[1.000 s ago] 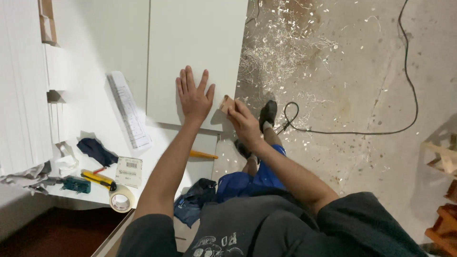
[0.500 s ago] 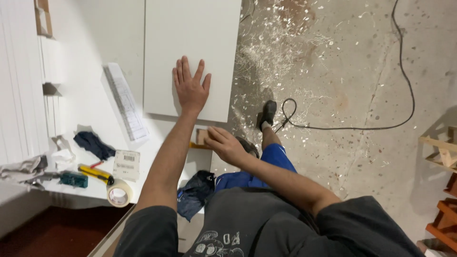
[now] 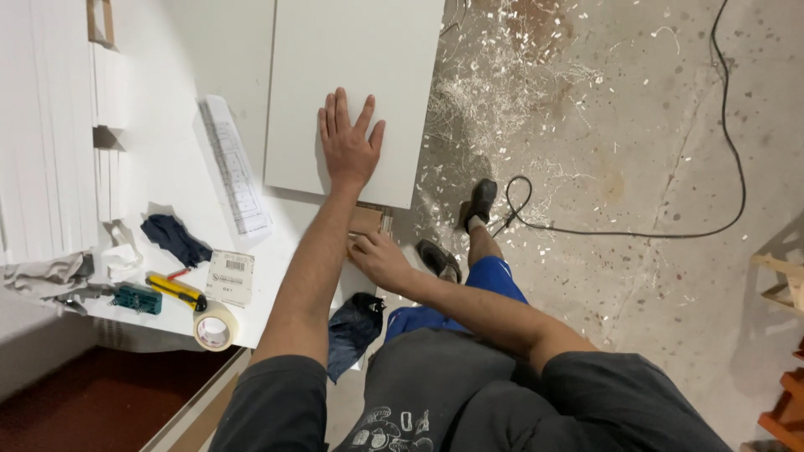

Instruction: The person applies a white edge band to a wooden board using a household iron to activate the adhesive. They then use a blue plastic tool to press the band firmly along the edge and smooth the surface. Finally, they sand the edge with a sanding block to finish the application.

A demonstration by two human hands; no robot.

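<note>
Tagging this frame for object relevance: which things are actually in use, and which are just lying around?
In use: left hand flat on the white panel; right hand at the small wooden block.

Lying about: tape roll, yellow knife, dark cloth, paper sheet, black cable.

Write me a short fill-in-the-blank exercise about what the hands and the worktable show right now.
1. The left hand lies flat on a ____ panel.
2. The right hand touches a small ____ block at the table's edge.
3. The roll of tape lies beside a ____ utility knife.

Missing words: white; wooden; yellow
</note>
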